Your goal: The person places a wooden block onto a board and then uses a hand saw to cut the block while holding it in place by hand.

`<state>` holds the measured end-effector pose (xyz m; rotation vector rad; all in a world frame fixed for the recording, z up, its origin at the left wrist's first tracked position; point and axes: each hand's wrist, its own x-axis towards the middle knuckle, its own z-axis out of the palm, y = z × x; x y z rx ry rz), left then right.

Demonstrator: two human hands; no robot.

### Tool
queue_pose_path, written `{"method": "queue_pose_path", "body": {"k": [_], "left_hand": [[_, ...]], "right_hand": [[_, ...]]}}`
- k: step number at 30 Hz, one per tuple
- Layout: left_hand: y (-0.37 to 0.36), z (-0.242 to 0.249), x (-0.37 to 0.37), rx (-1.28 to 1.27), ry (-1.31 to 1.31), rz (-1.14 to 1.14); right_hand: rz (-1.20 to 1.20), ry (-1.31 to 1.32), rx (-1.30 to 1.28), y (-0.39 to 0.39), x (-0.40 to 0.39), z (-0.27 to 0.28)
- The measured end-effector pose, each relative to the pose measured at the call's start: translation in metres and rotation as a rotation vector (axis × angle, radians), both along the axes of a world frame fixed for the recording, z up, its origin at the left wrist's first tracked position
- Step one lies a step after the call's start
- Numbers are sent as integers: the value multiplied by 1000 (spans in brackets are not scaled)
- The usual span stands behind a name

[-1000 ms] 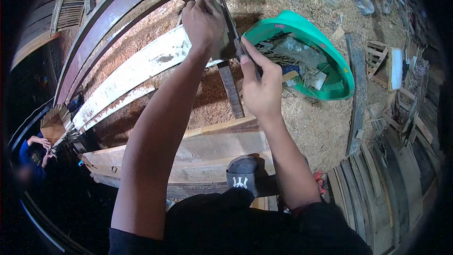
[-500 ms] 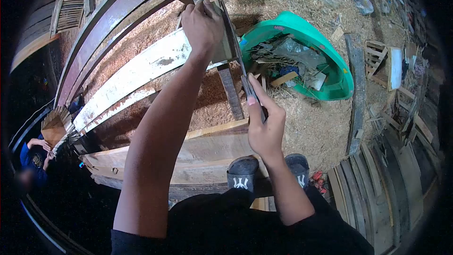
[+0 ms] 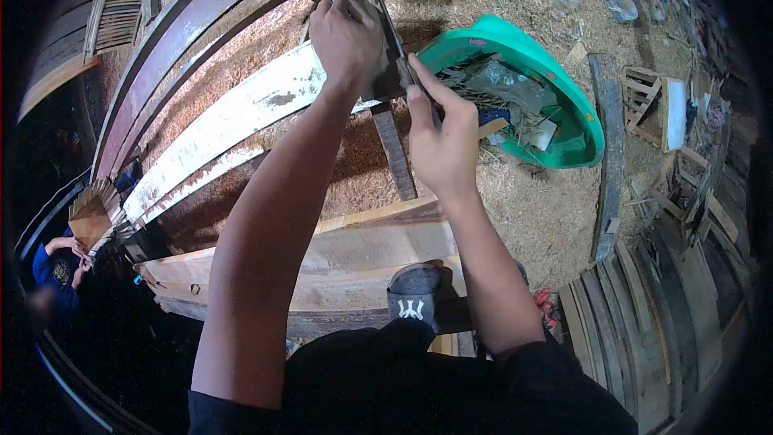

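My left hand (image 3: 346, 40) is closed over a small wooden block (image 3: 390, 84) at the upper middle, its fingers curled on the far side. The block sits near the end of a curved reddish-brown beam (image 3: 233, 0). My right hand (image 3: 444, 137) grips the near end of a long, thin, dark handsaw (image 3: 388, 22), seen nearly edge-on. Its thumb and index finger lie along the tool. The blade runs away from me along the block's right side, close to my left hand. Whether its teeth touch the wood is hidden.
A green plastic tub (image 3: 588, 113) of wood scraps and plastic stands to the right. A white-painted curved plank (image 3: 225, 125) and bare planks (image 3: 378, 250) cross in front of me. Another person (image 3: 56, 274) holds wood at far left. Curved boards (image 3: 636, 322) lie lower right.
My right hand has pushed the saw forward, away from me and slightly left, so its tip reaches past the beam's end. My left hand stays on the block.
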<state>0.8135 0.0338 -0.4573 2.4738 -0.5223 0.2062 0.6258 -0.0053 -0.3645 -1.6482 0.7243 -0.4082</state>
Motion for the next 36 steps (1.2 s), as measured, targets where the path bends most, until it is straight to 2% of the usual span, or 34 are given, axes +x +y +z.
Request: {"method": "queue_pose_path", "body": {"k": [3,6,10,12,13,14,16,20,23,25,28,30,32,34,36], "left_hand": [[0,3,1,17,77,0],[1,1,1,6,-7,-16],[-1,4,0,-21,-14,12],[-2,6,-2,-11,66,27],[-3,6,-4,-16,69,24],[-5,5,-1,-4,59,18],[-2,6,2,18,51,22],[1,3,-1,4,-30,-2],[-2,4,-2,10,30,-7],[-2,1,-1,45,-81,18],[0,2,-1,16,-1,8],[-1,5,-1,6,10,16],[-3,7,-5,-1,34,14],[-4,5,-4,29,-63,48],[0,4,-1,41,-8,25]], "right_hand": [[-24,-12,16,11,-19,4],[-34,39,102,22,-42,24],[7,22,9,0,3,3],[-12,39,94,0,-2,8],[-27,-21,10,7,-12,12],[-38,47,106,13,-27,24],[-47,18,-2,19,-31,20],[-49,31,-57,-2,18,-2],[-42,16,34,9,-13,13],[-14,14,-11,19,-39,21],[-43,-20,50,11,-13,13],[-41,76,56,-1,14,11],[-34,-27,-32,4,-2,0],[-56,-17,-18,18,-34,14],[-49,-29,24,21,-39,17]]}}
